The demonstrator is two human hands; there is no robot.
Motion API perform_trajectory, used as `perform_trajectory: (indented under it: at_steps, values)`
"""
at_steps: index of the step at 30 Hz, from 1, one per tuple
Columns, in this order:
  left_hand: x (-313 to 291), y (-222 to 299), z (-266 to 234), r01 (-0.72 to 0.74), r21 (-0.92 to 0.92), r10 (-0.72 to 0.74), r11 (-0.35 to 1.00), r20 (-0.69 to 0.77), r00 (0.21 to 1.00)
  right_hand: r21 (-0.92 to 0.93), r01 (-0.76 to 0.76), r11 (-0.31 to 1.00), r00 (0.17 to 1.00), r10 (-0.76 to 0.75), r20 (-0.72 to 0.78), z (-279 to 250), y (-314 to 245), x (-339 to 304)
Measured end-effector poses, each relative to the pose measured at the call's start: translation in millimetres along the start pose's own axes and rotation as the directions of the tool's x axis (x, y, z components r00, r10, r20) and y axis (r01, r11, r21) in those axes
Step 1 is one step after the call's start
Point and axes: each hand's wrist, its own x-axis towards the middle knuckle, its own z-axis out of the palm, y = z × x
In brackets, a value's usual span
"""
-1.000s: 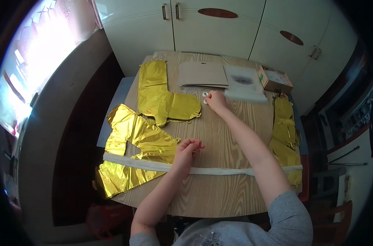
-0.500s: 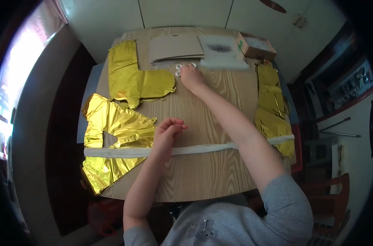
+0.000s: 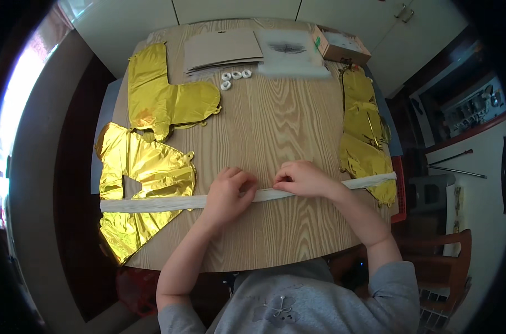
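A long, narrow, folded white strip [image 3: 152,205] runs crosswise over the near part of the table. My left hand [image 3: 229,193] covers part of it just left of the middle, its fingers curled and closed on the strip. To the right, my right hand [image 3: 303,179] rests along the strip's far edge, thumb and fingers pinched together; what they hold, if anything, is hidden. The two hands' fingertips face each other across a short gap where the strip shows. Several small white rings [image 3: 237,75] lie together near the far side, away from both hands.
Flat gold foil balloons [image 3: 175,103] lie on the left, partly under the strip, and another foil piece [image 3: 364,111] is at the right edge. Cardboard sheets [image 3: 222,51], a translucent sheet [image 3: 292,53] and an open box [image 3: 344,49] sit at the far side.
My right hand has come back from the white rings to the strip. My left hand has lowered onto the strip. The view has shifted slightly.
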Motion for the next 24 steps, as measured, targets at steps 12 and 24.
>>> perform_trajectory:
  at_steps: [12,24]
  values:
    - [-0.9,10.5,15.9,-0.224,0.277,0.241,0.934,-0.029,0.97,0.162,-0.018,0.987,1.0,0.022,-0.021,-3.0,3.1,-2.3]
    - [-0.8,9.8,22.7,-0.219,0.301,0.236,0.928,-0.018,0.972,0.183,0.239,0.954,0.969,-0.222,-0.106,-9.2,3.4,-4.9]
